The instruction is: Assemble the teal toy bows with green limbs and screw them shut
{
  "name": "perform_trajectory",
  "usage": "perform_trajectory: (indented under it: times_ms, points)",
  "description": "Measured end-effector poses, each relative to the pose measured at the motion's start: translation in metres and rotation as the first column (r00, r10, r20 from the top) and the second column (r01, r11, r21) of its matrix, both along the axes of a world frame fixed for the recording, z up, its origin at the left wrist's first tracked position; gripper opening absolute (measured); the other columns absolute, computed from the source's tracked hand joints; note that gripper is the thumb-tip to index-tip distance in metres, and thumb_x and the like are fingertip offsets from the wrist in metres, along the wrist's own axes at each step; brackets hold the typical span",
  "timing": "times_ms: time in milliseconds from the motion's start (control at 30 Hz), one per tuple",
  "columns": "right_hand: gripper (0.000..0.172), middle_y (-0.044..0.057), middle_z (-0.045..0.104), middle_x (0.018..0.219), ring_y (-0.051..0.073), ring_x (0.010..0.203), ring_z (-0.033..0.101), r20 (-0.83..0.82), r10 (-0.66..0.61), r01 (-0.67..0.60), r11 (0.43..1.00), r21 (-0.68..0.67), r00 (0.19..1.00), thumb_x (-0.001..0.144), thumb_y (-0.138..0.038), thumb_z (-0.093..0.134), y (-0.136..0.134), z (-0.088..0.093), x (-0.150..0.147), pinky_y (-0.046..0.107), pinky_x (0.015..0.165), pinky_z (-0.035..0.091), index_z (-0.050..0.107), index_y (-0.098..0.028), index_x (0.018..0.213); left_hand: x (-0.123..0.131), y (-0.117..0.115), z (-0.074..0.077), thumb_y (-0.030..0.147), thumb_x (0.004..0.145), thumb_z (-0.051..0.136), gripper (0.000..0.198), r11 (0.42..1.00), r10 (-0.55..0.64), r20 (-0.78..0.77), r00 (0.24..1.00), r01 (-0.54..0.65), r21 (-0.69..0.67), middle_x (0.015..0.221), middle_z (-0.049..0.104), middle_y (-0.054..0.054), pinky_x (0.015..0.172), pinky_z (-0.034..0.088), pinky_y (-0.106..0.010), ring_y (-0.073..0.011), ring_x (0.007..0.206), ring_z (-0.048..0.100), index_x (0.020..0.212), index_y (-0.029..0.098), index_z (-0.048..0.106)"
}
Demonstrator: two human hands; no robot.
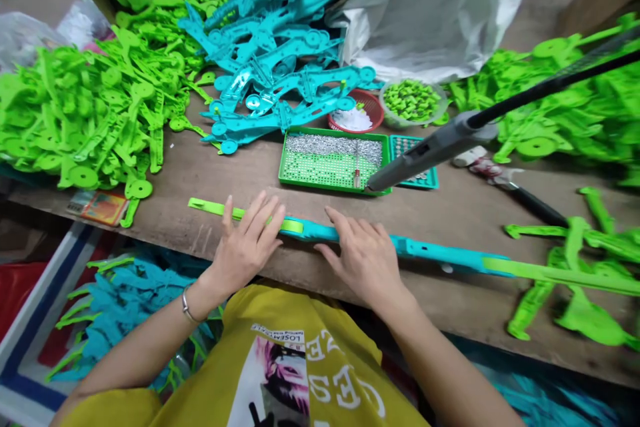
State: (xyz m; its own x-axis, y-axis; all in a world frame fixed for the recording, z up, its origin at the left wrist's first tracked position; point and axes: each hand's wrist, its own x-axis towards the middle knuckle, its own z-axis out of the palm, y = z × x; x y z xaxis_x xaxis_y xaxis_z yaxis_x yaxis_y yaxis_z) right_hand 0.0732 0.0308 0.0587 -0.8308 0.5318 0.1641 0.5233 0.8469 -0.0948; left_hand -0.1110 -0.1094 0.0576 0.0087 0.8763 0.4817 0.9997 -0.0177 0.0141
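Note:
A long plastic piece lies along the near part of the table, made of a teal middle section (320, 231) and a lime-green strip (210, 207) at its left end. My left hand (247, 240) rests across the green strip near the joint, fingers stretched out and spread. Over the teal section lies my right hand (367, 257), its fingers extended and its thumb apart on the near side. Both hands cover parts of the piece. At its right end, the teal overlaps another long green bar (565, 273), which runs out of view.
Green parts (90, 107) and teal parts (280, 73) are heaped behind. A green tray (285, 177) holds small metal pieces and a red-handled screwdriver (357, 178). A grey tool (430, 147) on a black cord slants over it. A hammer (535, 203) lies right.

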Motion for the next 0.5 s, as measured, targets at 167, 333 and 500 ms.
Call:
perform_trajectory:
  times_ms: [167,333,500]
  points:
    - [0.014,0.004,0.072,0.084,0.018,0.076,0.063,0.085,0.053,-0.040,0.988,-0.150,0.995,0.088,-0.029,0.068,0.021,0.021,0.008,0.031,0.069,0.030,0.065,-0.020,0.096,0.026,-0.013,-0.030,0.015,0.072,0.080,0.033,0.937,-0.046,0.544,0.838,-0.152,0.313,0.084,0.061,0.000,0.080,0.054,-0.029,-0.0151,0.082,0.063,0.093,0.021,0.056]
    - [0.025,0.000,0.074,0.079,0.016,0.069,0.064,0.158,0.142,-0.078,0.933,-0.351,0.977,0.089,-0.048,0.064,0.040,0.067,0.014,0.028,0.059,0.026,0.068,-0.024,0.096,0.043,0.002,-0.046,0.030,0.064,0.088,0.049,0.896,-0.043,0.978,-0.202,-0.441,-0.052,0.093,0.064,0.001,0.084,0.054,-0.025,-0.0134,0.089,0.066,0.100,0.024,0.055]
    - [0.033,0.001,0.073,0.075,0.014,0.065,0.064,0.150,0.227,-0.153,0.907,-0.391,0.962,0.088,-0.053,0.063,0.038,0.064,0.008,0.026,0.055,0.029,0.068,-0.025,0.104,0.060,0.030,-0.040,0.037,0.058,0.091,0.047,0.944,-0.112,0.737,-0.666,-0.303,-0.130,0.089,0.074,0.001,0.088,0.058,-0.037,-0.0217,0.091,0.071,0.096,0.023,0.066]
